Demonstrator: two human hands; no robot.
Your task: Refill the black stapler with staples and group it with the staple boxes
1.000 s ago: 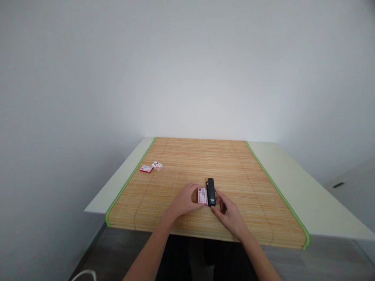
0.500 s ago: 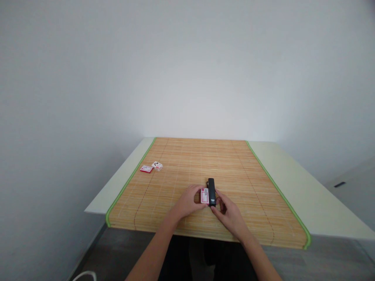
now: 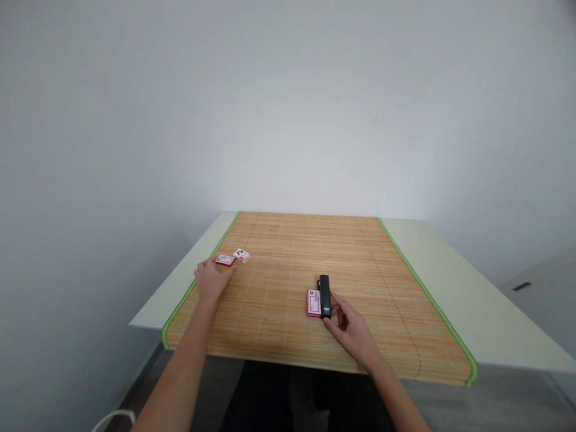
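Observation:
My left hand is at the left of the mat, thumb and fingers apart around the near side of a flat red-and-white box. Whether it touches the box is hard to see. Touching that box's right end is a small white box with dark and red print. My right hand has its thumb at the near end of a black stapler and its fingers along the right side. Against the stapler's left side lies another red-and-white box, no hand on it.
A bamboo mat with green edging covers the middle of a white table. The table's front edge is close to my body. A pale wall stands behind it, and a white cable shows at lower left.
My left hand has let go of the box beside the stapler and moved left to the other red-and-white box. The right hand has stayed at the stapler.

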